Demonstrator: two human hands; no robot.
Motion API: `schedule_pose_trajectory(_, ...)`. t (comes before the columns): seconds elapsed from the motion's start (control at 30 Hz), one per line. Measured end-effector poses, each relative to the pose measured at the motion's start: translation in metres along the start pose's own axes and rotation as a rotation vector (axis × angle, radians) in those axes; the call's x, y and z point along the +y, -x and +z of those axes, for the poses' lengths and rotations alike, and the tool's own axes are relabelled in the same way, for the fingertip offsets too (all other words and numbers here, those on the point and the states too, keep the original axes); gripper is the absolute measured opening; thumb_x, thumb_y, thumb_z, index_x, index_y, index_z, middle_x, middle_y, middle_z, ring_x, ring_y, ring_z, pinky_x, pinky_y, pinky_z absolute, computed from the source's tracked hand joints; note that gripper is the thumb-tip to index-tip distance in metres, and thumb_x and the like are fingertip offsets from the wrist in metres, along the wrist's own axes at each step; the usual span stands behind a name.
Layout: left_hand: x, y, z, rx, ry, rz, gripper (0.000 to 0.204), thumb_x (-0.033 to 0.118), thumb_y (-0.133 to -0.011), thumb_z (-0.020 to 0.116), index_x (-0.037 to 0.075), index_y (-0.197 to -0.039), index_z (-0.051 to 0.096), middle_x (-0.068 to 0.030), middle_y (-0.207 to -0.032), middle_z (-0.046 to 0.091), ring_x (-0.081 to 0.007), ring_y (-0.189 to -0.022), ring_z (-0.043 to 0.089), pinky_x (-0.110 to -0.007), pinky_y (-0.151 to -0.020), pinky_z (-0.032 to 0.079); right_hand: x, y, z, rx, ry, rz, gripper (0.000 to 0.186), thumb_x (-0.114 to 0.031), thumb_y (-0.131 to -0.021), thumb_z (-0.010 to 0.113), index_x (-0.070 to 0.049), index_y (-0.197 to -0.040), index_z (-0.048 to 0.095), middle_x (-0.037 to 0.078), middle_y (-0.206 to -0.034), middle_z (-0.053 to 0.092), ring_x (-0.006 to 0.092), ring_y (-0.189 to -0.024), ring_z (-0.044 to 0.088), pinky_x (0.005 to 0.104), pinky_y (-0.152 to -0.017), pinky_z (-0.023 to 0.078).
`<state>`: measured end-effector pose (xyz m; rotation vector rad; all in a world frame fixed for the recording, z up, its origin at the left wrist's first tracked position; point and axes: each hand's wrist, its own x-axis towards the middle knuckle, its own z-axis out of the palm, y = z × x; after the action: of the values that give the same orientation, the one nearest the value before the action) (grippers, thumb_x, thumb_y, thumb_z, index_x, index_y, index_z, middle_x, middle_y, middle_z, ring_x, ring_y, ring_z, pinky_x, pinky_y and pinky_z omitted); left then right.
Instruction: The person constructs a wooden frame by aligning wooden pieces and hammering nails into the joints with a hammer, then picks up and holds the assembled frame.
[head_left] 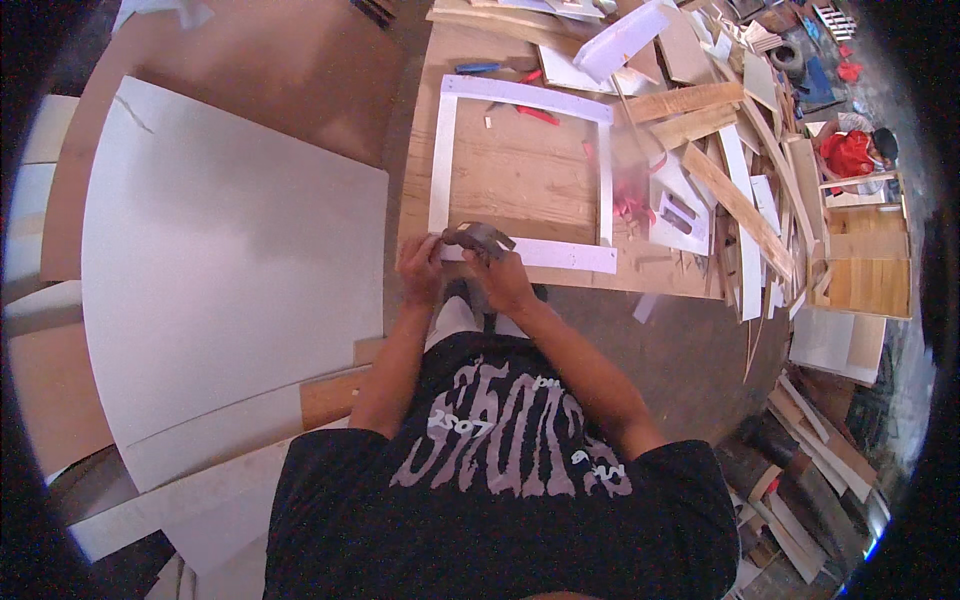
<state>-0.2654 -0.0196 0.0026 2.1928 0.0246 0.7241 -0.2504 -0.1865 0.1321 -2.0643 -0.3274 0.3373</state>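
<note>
A rectangular frame of white strips (562, 255) lies flat on the plywood worktop (520, 190) in front of me. My right hand (503, 282) grips a claw hammer (480, 239), its dark head over the frame's near left corner. Beside that head, my left hand (420, 266) is closed at the same corner, fingertips pinched together. Whatever those fingers hold is too small to make out. Inside the frame's far side lie red-handled pliers (538, 115) and a small pale chip (489, 122). A blue-handled tool (477, 68) rests just beyond the far strip.
Wooden offcuts (740, 200) are heaped along the worktop's right side, some overhanging its edge. A large white panel (240, 260) stands to my left. Far right, a person in red (846, 155) is near a wooden box (865, 260). More boards (815, 440) lie at lower right.
</note>
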Motion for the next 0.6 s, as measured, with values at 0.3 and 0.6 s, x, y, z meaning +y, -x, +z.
schedule_pose_trajectory(0.3, -0.013, 0.014, 0.008, -0.023, 0.067, -0.089, 0.022, -0.002, -0.074, 0.068, 0.003, -0.095, 0.071, -0.0102, -0.094, 0.069, -0.0305, -0.088, 0.066, -0.041, -0.079, 0.054, 0.008, -0.003, 0.020, 0.067, 0.209, -0.183, 0.035, -0.032, -0.101, 0.051, -0.011, -0.129, 0.059, 0.024, -0.113, 0.067, 0.0463, -0.098, 0.065, 0.0520, -0.082, 0.054)
schedule_pose_trajectory(0.6, 0.000, 0.007, 0.003, -0.034, 0.057, -0.084, 0.021, -0.001, -0.075, 0.069, 0.001, -0.096, 0.071, -0.0118, -0.098, 0.070, -0.0319, -0.088, 0.066, -0.041, -0.078, 0.054, 0.019, -0.009, 0.023, -0.040, 0.131, 0.002, 0.034, -0.030, -0.101, 0.051, -0.012, -0.128, 0.060, 0.023, -0.117, 0.067, 0.0469, -0.100, 0.065, 0.0521, -0.085, 0.055)
